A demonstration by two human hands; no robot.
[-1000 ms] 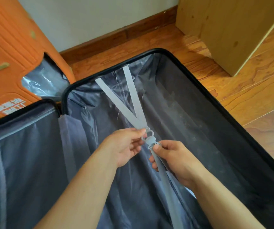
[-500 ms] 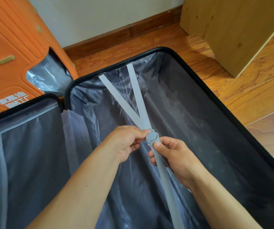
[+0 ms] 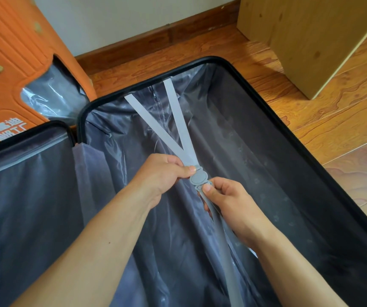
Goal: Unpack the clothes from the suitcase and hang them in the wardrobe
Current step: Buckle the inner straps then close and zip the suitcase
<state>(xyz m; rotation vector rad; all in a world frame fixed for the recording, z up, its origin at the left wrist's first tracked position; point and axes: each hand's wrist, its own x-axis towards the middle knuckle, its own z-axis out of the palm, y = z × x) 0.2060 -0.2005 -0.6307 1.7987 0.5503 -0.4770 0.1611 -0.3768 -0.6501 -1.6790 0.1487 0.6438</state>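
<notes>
Head view: one open suitcase (image 3: 266, 89) lies on the wooden floor, its right-hand compartment crossed by grey packing straps (image 3: 173, 129) that meet at one round buckle (image 3: 198, 177); the left hand (image 3: 162, 173) pinches the strap end at the buckle's far side and the right hand (image 3: 229, 202) pinches the near side. The step in hand appears to be working the buckle; which way it goes cannot be told, and the next move calls for opposed pulls or pushes along the strap line. Counted: two far straps, one buckle, two hands, one orange case (image 3: 12, 63), one wooden cabinet (image 3: 310, 41); no clothes can be made out against the dark lining.

Bright, even daylight — sharp focus; wide-angle bending at the edges.
</notes>
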